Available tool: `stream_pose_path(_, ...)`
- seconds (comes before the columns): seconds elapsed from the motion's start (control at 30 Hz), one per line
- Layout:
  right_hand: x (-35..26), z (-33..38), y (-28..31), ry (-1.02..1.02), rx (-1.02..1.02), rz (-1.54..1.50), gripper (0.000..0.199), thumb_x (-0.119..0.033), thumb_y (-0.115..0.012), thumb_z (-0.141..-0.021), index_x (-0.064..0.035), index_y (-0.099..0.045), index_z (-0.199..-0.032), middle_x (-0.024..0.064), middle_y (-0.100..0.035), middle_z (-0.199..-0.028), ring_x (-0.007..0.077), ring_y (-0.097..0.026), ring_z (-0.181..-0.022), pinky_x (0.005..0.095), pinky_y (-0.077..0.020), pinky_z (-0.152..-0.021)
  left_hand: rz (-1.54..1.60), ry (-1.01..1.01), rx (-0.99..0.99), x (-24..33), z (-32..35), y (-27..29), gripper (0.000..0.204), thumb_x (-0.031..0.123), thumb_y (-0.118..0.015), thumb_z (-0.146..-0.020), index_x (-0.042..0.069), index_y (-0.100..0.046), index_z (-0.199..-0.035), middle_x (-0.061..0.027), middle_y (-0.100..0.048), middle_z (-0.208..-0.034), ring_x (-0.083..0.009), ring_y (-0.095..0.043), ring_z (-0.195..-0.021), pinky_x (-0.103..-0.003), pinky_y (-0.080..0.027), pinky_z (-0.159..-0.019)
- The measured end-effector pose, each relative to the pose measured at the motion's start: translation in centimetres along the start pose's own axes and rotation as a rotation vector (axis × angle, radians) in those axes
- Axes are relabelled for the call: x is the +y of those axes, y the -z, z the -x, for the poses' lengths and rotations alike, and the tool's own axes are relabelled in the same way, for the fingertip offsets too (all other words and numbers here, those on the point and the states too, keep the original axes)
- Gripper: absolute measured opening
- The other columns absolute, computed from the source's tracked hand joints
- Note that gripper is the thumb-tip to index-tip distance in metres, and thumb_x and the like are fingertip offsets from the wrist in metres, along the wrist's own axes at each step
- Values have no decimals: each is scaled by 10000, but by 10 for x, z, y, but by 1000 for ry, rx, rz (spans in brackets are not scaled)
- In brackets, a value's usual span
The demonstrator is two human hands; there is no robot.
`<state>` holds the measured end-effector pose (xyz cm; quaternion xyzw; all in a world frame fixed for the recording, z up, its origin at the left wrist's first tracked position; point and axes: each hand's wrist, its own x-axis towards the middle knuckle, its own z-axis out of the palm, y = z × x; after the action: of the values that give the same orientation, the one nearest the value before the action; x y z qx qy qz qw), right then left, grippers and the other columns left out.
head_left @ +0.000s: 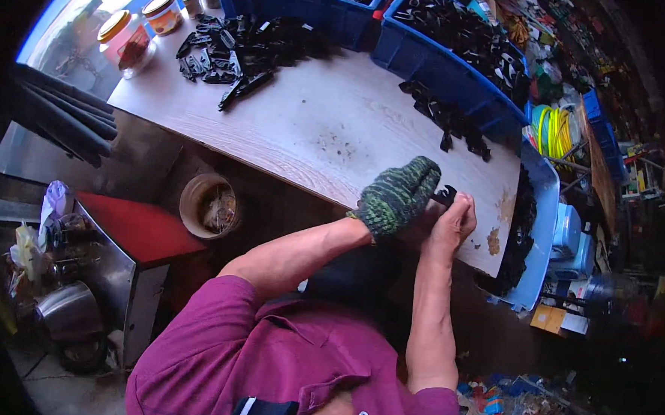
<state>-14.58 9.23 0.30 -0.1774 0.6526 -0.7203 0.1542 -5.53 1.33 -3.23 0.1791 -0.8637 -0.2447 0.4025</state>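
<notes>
Right hand (454,223) clamps a small black part (445,195) above the table's (292,123) near edge, fingertips pinching, probably for control. Gloved left hand (399,196) curls close beside it, maybe steadying; can't tell if it grips. Black pile (239,48) and blue bins (430,70) sit farther back, likely leaving working room.

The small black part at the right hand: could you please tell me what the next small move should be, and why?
Probably steady the small black part with the gloved left hand, since the bare right hand grips its lower end and the glove is right beside it. Whether the glove already touches it, I cannot tell.
</notes>
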Motion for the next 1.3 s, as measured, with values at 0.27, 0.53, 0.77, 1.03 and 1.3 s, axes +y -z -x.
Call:
stream_pose_path(0.27, 0, 0, -4, -111, 16, -76, 237, -211, -507, -956, -99, -465, -752, -46, -399, -684, 68, -402, -626, 246, -375, -539, -110, -72, 87, -3, -5, 6, 407, 133, -657, -845, -8, -567, -1216, -230, -624, -1148, -395, -635, -982, -460, -531, -801)
stream_pose_path(0.53, 20, -13, 24, 146, -40, 87, 232, -168, -506, -956, -80, -477, -742, -62, -375, -716, 66, -339, -681, 254, -300, -601, 338, 631, -93, 52, -26, -1, 363, 335, -566, -940, 115, -536, -1227, -234, -672, -961, -429, -648, -772, -547, -504, -678)
stream_pose_path(0.77, 11, -7, 5, -51, -19, -27, 203, -276, -537, -937, -110, -594, -834, -13, -499, -713, 110, -484, -590, 273, -402, -515, -117, -104, 89, 5, -1, 1, 360, 118, -627, -875, -16, -571, -1205, -220, -615, -1140, -421, -614, -987, -464, -502, -875)
stream_pose_path(1.03, 19, -13, 15, -1, 5, -20, 268, -184, -508, -962, -50, -456, -736, -39, -363, -673, 80, -345, -635, 282, -335, -571, 247, 276, 59, 23, -14, -6, 266, 88, -571, -908, 7, -589, -1161, -187, -608, -1063, -344, -627, -887, -399, -516, -727)
stream_pose_path(1.3, 15, -8, 18, 189, -75, 136, 295, -177, -535, -950, -40, -422, -715, -18, -376, -632, 86, -348, -610, 304, -340, -540, 80, 289, -38, 32, -15, -16, 389, 70, -645, -819, -19, -550, -1186, -203, -583, -1150, -377, -633, -914, -444, -529, -709)
